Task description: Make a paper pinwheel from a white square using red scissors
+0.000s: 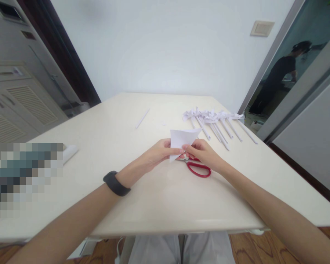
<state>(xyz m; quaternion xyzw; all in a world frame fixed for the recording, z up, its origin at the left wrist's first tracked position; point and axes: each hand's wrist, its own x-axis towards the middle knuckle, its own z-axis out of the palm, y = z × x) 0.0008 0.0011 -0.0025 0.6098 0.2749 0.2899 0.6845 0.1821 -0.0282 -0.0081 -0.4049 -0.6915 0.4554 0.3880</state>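
Note:
A small white sheet of paper [181,139] is held up between both hands above the table. My left hand [163,151] pinches its left and lower part, thumb lying across the front. At the lower right edge, the thumb and fingers of my right hand [202,151] close on the same sheet. Directly beneath the hands lies a pair of scissors [199,170] with red handles; the hands and paper hide part of it. Beyond my right hand sit several white paper pinwheels [211,119] on rolled-paper sticks, heaped together.
A single rolled-paper stick [142,118] and a few paper scraps [163,124] lie farther back on the cream table [112,121]. At the left are a white roll [70,153] and a blurred-out item [18,172]. Another person [282,77] is beyond the doorway at right.

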